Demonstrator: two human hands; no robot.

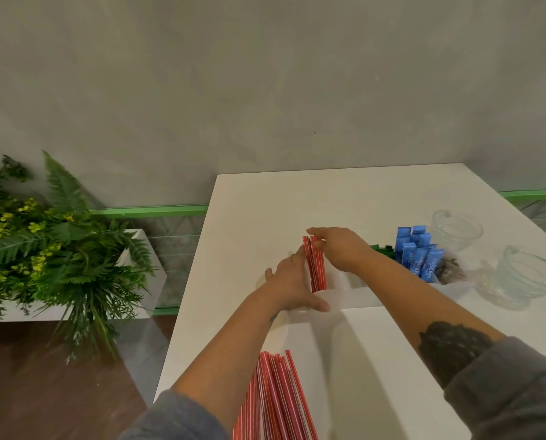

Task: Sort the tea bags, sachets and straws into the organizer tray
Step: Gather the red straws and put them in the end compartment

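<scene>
Red straws (315, 268) stand at the tray's (354, 295) left edge, right hand's (339, 247) grip pinching their tops, left hand (292, 285) flat alongside.

- Two bare hands meet over a clear organizer tray (354, 296) on a white tabletop (265, 211)
- Right hand (338, 249) grips the tops of upright red straws (316, 268); left hand (292, 287) steadies them
- Blue sachets (416, 254) stand at the tray's right
- More red straws (274, 398) lie nearer
- Two glass bowls (532, 274) at right, a fern planter (59, 249) at left
</scene>
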